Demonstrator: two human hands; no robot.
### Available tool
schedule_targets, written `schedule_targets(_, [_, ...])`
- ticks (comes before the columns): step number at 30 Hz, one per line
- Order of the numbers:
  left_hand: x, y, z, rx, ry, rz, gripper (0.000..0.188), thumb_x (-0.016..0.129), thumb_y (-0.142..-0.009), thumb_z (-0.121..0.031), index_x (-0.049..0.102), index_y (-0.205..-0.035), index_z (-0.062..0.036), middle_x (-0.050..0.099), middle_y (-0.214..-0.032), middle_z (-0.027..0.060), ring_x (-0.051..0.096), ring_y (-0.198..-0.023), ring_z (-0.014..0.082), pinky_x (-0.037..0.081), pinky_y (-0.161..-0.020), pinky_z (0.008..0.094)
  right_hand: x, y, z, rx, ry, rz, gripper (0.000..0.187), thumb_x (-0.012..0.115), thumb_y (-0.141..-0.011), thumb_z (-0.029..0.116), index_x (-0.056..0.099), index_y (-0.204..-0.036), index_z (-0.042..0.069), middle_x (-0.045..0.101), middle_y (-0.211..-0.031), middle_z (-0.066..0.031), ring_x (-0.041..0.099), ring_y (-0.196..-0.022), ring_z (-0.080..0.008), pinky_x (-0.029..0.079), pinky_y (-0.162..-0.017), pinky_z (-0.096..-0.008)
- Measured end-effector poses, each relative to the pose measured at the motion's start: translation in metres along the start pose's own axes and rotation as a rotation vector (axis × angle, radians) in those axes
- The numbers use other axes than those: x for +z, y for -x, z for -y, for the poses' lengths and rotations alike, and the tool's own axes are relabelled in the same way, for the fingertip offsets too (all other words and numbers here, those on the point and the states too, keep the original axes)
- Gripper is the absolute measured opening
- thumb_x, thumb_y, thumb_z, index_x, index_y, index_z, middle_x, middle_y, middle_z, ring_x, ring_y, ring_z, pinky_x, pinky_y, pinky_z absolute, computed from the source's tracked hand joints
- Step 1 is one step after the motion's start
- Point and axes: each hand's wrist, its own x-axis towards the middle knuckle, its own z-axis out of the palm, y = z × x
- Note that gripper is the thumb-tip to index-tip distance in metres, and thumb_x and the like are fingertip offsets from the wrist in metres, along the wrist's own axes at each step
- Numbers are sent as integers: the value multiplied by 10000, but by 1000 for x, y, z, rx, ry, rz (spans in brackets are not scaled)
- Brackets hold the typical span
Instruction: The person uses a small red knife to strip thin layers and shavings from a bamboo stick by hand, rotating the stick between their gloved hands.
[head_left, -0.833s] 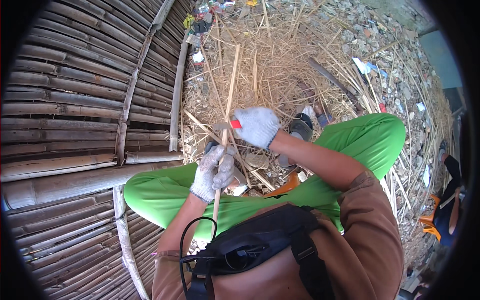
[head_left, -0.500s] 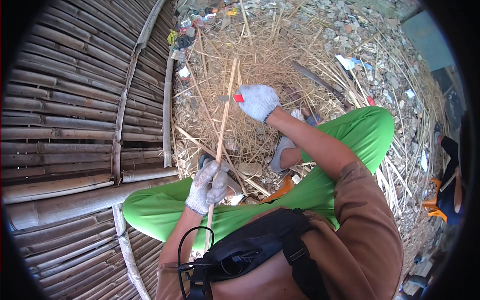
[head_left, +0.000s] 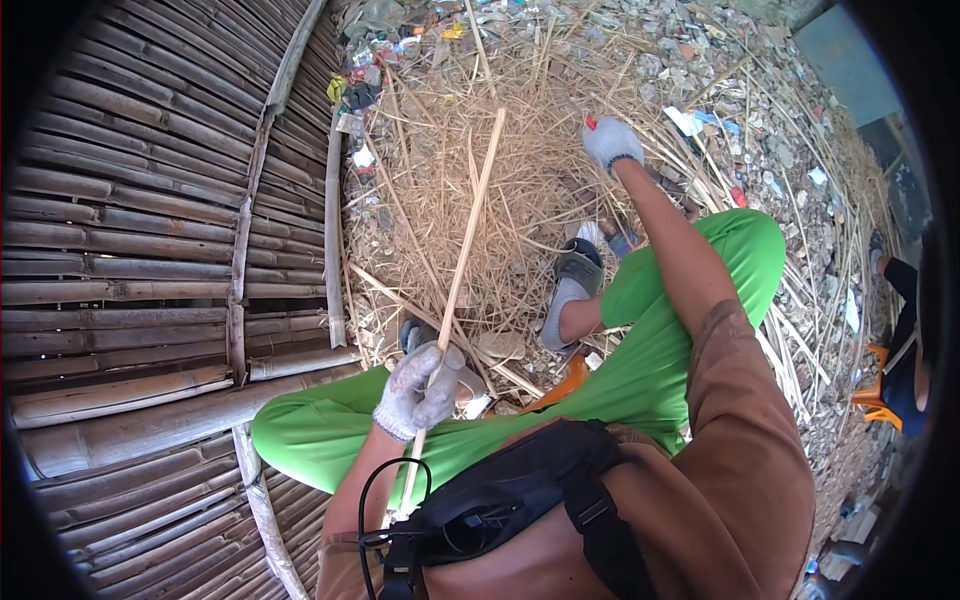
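Note:
My left hand (head_left: 418, 392), in a pale knitted glove, is closed around a long, pale bamboo strip (head_left: 470, 235). The strip slants up and away from my lap, its far end raised over the litter and its near end beside my waist. Well to the right of that far end is my gloved right hand (head_left: 613, 147), its fist closed on a knife. Only a bit of the knife's red handle (head_left: 591, 123) shows now; its blade cannot be made out. Nothing links the right hand to the strip at this moment.
A wall or platform of bamboo slats (head_left: 130, 215) fills the left side. Dry shavings (head_left: 440, 180) cover the ground ahead, with rubble and scraps beyond. Pale strips (head_left: 790, 370) lie right of my green-trousered knee. Another person's dark sleeve (head_left: 902, 290) and an orange stool (head_left: 878, 400) appear far right.
My right hand has moved away from the strip, outward to the right, carrying the knife whose grey blade showed against the strip before. The strip's far end has swung slightly right.

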Motion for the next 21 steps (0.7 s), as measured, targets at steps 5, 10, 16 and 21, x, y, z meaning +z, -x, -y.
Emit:
schedule_targets(5, [-6, 1, -1, -18, 95, 49, 345, 531, -1149, -329, 649, -1215, -11, 535, -598, 35, 388, -336, 118, 310, -330, 264, 4, 38, 53, -180, -219, 8, 534, 490, -1061, 490, 768, -1088, 36, 765, -1097, -283, 740, -1058, -460, 576, -939, -571])
schedule_targets(10, [-7, -3, -1, 16, 150, 73, 337, 494, -1168, -326, 601, -1203, -8, 551, -652, 37, 385, -348, 117, 317, -333, 278, 8, 95, 106, -378, -277, -75, 468, 518, -1062, 473, 716, -1020, 51, 763, -993, -255, 741, -978, -462, 584, -871, -574])
schedule_targets(16, [-2, -11, 3, 214, 6, -151, 351, 502, -1167, -329, 607, -1242, -2, 595, -709, 56, 402, -376, 126, 332, -356, 269, 21, 118, 123, -508, -218, -138, 416, 572, -1051, 484, 689, -1009, 87, 752, -894, -212, 746, -827, -431, 596, -741, -569])
schedule_targets(21, [8, -10, -1, 253, -120, -257, 352, 496, -1171, -304, 596, -1258, 22, 530, -607, 62, 399, -375, 142, 325, -357, 283, 29, 188, 152, -734, -74, 96, 315, 597, -1041, 408, 673, -995, 106, 739, -805, -148, 755, -728, -351, 608, -637, -541])
